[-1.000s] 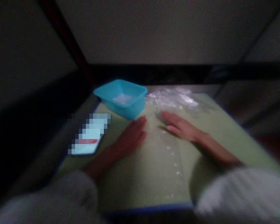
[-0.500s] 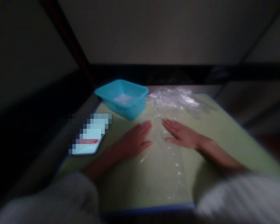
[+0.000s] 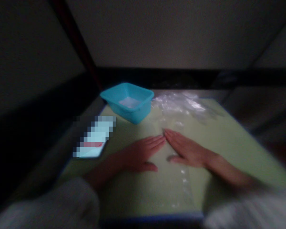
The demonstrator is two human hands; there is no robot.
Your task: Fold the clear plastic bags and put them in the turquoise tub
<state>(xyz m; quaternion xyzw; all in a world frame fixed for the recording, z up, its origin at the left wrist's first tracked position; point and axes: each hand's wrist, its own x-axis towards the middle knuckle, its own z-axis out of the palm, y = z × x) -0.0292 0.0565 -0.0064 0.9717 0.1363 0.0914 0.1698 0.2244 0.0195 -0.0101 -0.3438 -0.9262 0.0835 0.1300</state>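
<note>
A clear plastic bag (image 3: 166, 187) lies flat along the middle of the table, its edges showing as thin shiny lines. My left hand (image 3: 143, 152) rests palm down on it, fingers stretched out to the right and thumb apart. From the other side my right hand (image 3: 187, 147) also lies flat on the plastic, with its fingers pointing up and to the left. The fingertips of both hands meet, or nearly meet, over the bag. Neither hand grips anything.
A turquoise plastic basin (image 3: 127, 111) holding something white stands at the back left. Crumpled clear plastic bags (image 3: 183, 103) are heaped at the back. A lit phone or tablet (image 3: 92, 144), partly pixelated, lies at the left edge of the yellowish-green table (image 3: 231, 149).
Both hands have slid toward me over the plastic. Their fingertips, apart before, have come together. The view has shifted slightly.
</note>
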